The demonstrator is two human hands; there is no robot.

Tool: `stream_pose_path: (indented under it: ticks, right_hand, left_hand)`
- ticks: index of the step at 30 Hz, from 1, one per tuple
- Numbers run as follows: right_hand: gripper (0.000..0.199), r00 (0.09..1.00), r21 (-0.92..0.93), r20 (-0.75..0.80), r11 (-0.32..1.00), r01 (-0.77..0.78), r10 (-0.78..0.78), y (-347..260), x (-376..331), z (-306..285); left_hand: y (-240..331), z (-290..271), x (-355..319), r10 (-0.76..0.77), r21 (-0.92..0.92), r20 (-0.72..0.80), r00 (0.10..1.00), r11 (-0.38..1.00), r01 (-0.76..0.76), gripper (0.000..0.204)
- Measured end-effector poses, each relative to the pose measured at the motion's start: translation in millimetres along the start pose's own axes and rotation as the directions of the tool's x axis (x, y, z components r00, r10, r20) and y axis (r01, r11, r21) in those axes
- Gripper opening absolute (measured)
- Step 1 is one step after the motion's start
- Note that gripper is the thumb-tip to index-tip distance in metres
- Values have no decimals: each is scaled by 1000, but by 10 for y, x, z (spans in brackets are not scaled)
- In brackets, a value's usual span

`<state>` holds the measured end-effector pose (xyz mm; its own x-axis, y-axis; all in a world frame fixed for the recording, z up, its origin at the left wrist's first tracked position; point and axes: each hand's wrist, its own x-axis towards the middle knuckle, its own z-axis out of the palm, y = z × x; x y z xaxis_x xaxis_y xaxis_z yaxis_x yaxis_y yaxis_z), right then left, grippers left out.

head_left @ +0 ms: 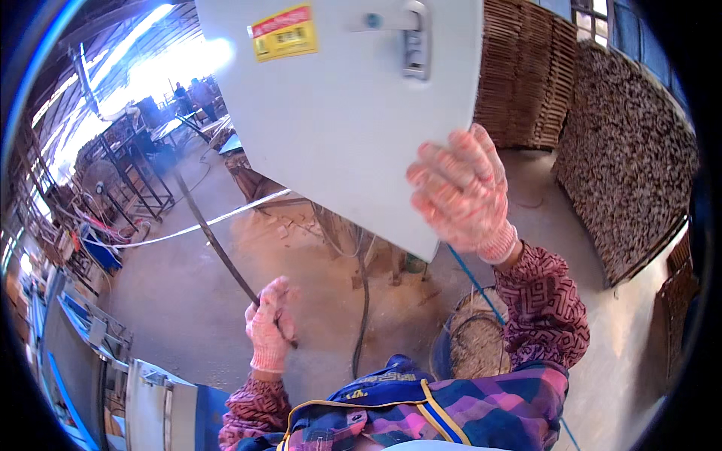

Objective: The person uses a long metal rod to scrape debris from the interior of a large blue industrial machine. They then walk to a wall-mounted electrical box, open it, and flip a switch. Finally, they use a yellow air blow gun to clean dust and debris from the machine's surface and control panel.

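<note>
My left hand [271, 325], in a pinkish-white work glove, is closed around a long dark rod [214, 240]. The rod slants up and away to the far left, and its short near end pokes out below my fingers. My right hand [462, 192], gloved the same way, is raised at the lower right edge of a light grey cabinet door [331, 120]. Its fingers are partly bent and apart, with nothing visible in them; whether they touch the door I cannot tell. The door carries a metal handle [416, 41] and a yellow-and-red warning label [284, 34].
Stacked brown sheets [523, 71] and a large rough-textured stack [632, 154] stand on the right. Below my right arm sits a round tub [470, 338] of pale material. A white cord [203, 228] and a dark hose [365, 301] cross the work area. Metal machinery [154, 398] stands lower left.
</note>
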<state>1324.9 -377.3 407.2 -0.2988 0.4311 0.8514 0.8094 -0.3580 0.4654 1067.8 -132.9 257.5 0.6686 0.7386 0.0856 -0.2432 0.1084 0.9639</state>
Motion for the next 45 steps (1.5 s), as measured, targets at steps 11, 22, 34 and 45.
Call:
stream_pose_path:
  ticks: [11, 22, 34, 45]
  right_hand:
    - [39, 773, -122, -541, 879, -461, 330, 1598, 119, 2222]
    - [25, 673, 85, -693, 956, -280, 259, 2025, 1013, 2294]
    - [37, 939, -259, -324, 943, -206, 116, 2391, 364, 2241]
    - [59, 970, -613, -15, 764, -200, 242, 2266, -7, 2229]
  left_hand:
    - [-906, 88, 177, -267, -188, -275, 924, 957, 220, 34]
    - [-977, 283, 539, -277, -267, -298, 913, 943, 199, 35]
    - [-1028, 225, 615, -338, -294, -279, 899, 921, 255, 34]
    - [-1120, 47, 575, -344, -351, -211, 915, 900, 257, 33]
